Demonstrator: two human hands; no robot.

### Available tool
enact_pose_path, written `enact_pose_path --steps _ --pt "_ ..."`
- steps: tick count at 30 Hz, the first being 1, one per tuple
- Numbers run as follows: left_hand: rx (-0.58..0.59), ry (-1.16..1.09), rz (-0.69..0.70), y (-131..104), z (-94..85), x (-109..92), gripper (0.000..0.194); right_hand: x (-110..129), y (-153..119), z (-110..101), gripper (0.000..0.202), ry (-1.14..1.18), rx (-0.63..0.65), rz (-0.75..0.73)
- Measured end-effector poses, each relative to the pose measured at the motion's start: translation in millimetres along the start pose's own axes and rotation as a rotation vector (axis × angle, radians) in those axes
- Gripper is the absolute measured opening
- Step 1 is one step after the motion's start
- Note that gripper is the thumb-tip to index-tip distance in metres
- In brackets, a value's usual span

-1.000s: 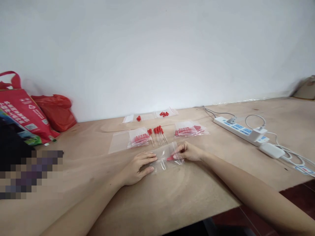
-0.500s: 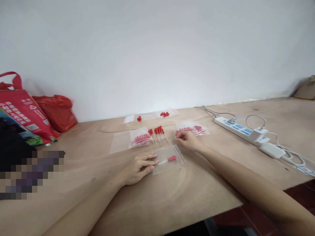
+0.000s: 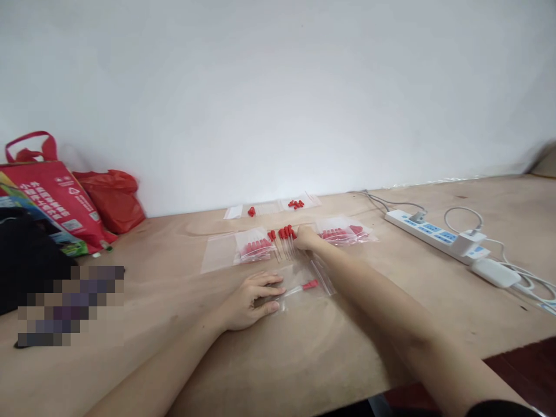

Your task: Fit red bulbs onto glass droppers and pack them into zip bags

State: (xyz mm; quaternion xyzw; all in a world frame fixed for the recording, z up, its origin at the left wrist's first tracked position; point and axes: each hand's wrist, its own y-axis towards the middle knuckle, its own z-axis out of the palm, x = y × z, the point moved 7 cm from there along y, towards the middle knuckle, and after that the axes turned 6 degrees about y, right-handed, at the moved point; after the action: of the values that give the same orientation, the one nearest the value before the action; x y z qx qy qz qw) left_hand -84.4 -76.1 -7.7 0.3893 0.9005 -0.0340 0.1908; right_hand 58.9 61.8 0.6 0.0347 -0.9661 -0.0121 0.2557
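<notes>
My left hand [image 3: 256, 298] lies on the left side of a clear zip bag [image 3: 284, 277], fingers spread and thumb apart, pressing on it. Inside the bag is a dropper [image 3: 310, 284] with a red rubber bulb and a clear stem. My right hand [image 3: 307, 238] is curled at the right end of a row of loose red-bulbed droppers [image 3: 285, 233]. Its fingertips are hidden behind the hand, so whether they grip a dropper is unclear. Filled zip bags of droppers lie on either side of the row, one stack [image 3: 256, 246] to the left and another [image 3: 341, 231] to the right.
More bags with red bulbs [image 3: 296, 204] lie along the wall. A white power strip [image 3: 428, 231] with chargers and cables takes up the right side. At the left stand a red printed bag [image 3: 65, 200] and a red plastic bag [image 3: 113, 200]. The wooden table's [image 3: 304, 359] front edge is near.
My right hand has moved left, from beside the right bag stack to the loose droppers. My left hand stays on the zip bag. The view has shifted slightly left.
</notes>
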Motion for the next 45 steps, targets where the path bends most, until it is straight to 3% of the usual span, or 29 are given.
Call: enact_pose_path --steps 4,10,14,19,30,37,45 --pt "-0.002 -0.003 0.004 -0.4 0.4 0.2 0.033 -0.9 -7.1 -3.5 0.020 -0.023 0.010 -0.025" --pt "-0.012 0.014 0.013 1.2 -0.9 -0.7 0.032 -24.9 -37.2 -36.5 0.043 0.017 -0.088 -0.065" --pt "-0.028 0.004 0.022 1.3 -0.9 0.1 0.031 -59.4 -64.1 -52.5 0.053 0.418 -0.219 -0.080" --pt "-0.026 0.013 0.007 2.3 0.2 2.5 0.031 -93.5 -85.3 -32.7 0.054 0.903 -0.228 0.100" --pt "-0.021 0.023 0.003 2.4 0.3 1.4 0.032 -85.4 -95.4 -17.0 0.039 1.195 -0.336 0.107" --pt "-0.024 0.011 -0.004 2.0 -1.6 0.7 0.037 -71.9 -106.0 -7.4 0.027 1.349 -0.182 0.168" --pt "-0.002 0.042 -0.022 2.0 -0.8 -1.2 0.043 -59.4 -111.6 -6.2 0.035 1.063 0.108 0.058"
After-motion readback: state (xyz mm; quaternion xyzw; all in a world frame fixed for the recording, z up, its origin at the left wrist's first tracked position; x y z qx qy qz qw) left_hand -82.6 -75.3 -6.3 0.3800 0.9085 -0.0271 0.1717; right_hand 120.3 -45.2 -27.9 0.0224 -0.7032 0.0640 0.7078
